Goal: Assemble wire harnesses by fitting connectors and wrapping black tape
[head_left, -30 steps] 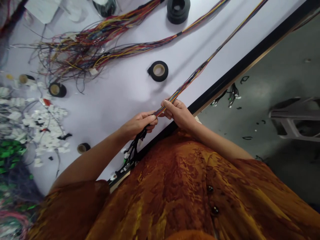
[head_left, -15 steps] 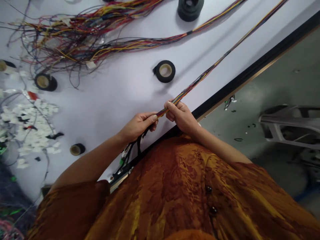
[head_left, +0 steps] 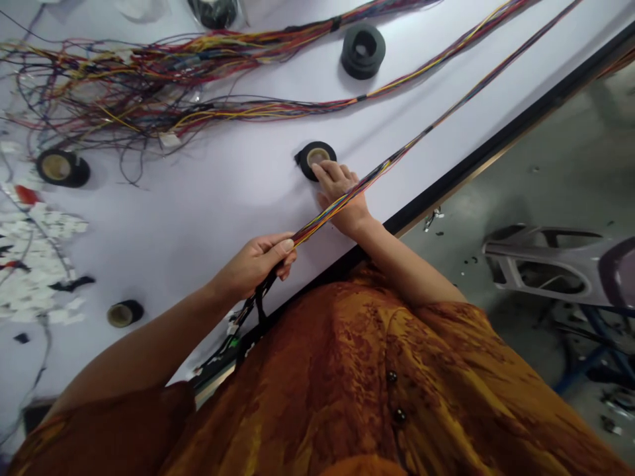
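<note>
Left hand (head_left: 255, 264): what's it doing?

Curled shut round the multicolour wire bundle (head_left: 401, 149), thumb on top, pinching it just past the fingertips. Bundle runs from there to the upper right, parallel to the table's black edge rail (head_left: 496, 145). Black-wrapped tail w/ connectors (head_left: 253, 307) drops from under the hand toward that rail, lower centre.

Right hand (head_left: 342, 198)?

Open, fingers loosely out, not gripping anything. Tips sit on the near side of a black tape roll (head_left: 315, 162), mid-table. Bundle lies across the hand near the wrist.

Diff vs earlier frame?

Right hand's let go. Half a sec ago it pinched the bundle right by the left hand; now it's up at the roll, well apart from the left. Left hand's grip looks the same. View's shifted too, so can't say how far the left moved, if at all.

How to do this well?

Keep the left grip firm so the strands stay together, no twist. Keep the right wrist light so it doesn't drag the bundle. Right fingertips should stay on the roll, clear of the strands. Also keep the bundle off the loose wire tangle (head_left: 124, 86), upper left, or it'll likely snag.
</note>
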`<state>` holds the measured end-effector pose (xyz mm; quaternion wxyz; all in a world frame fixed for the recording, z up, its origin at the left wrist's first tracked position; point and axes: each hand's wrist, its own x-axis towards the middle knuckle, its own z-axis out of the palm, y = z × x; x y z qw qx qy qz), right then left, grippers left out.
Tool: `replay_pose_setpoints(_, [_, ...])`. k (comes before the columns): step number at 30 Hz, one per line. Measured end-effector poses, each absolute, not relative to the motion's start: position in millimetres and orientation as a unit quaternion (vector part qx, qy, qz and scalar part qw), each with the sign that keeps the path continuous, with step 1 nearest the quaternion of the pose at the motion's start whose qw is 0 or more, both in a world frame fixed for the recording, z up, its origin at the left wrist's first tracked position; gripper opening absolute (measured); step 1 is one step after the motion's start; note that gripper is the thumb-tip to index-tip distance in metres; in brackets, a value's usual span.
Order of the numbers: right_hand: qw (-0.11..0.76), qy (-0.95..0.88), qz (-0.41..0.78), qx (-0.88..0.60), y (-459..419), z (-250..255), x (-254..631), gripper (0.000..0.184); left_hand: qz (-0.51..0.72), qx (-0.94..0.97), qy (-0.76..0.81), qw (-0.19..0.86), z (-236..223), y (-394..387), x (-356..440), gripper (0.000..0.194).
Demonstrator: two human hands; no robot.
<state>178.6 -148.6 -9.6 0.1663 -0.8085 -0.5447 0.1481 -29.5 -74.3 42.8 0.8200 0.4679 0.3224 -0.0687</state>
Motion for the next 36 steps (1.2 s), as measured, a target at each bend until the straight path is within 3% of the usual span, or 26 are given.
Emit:
replay_pose_setpoints(3, [0.103, -0.549, 0.148, -0.816, -155, -3, 166, 0.035, -0.069, 0.467, 0.332, 0.817, 47, -79, -28, 0.032])
replay_pose_setpoints(7, [0.186, -0.53, 0.26, -0.786, -202, 6, 139, 0.016, -0.073, 0.454, 0.345, 0.818, 51, -84, -27, 0.031])
replay_pose_setpoints(11, [0.368, -0.458, 0.388, -0.711, -233, 11, 122, 0.018, -0.066, 0.43, 0.367, 0.823, 55, -89, -26, 0.028])
replay_pose_setpoints(13, [0.417, -0.419, 0.442, -0.674, -237, 14, 118, 0.02, -0.065, 0.426, 0.368, 0.824, 55, -92, -25, 0.021])
replay_pose_setpoints(18, [0.473, -0.332, 0.541, -0.611, -250, 36, 112, 0.024, -0.056, 0.503, 0.338, 0.793, 54, -100, -28, 0.017])
replay_pose_setpoints(25, [0.524, -0.251, 0.619, -0.528, -232, 74, 131, 0.04, 0.061, 0.779, 0.242, 0.576, 64, -124, -39, 0.02])
replay_pose_setpoints(28, [0.475, -0.352, 0.559, -0.581, -203, 81, 143, 0.032, 0.032, 0.73, 0.265, 0.63, 64, -128, -38, 0.02])
replay_pose_setpoints(32, [0.464, -0.423, 0.361, -0.689, -215, 78, 144, 0.021, -0.038, 0.559, 0.322, 0.763, 59, -120, -34, 0.024])
replay_pose_setpoints(36, [0.468, -0.411, 0.418, -0.661, -258, 45, 140, 0.021, -0.102, 0.433, 0.329, 0.833, 57, -110, -35, 0.029])
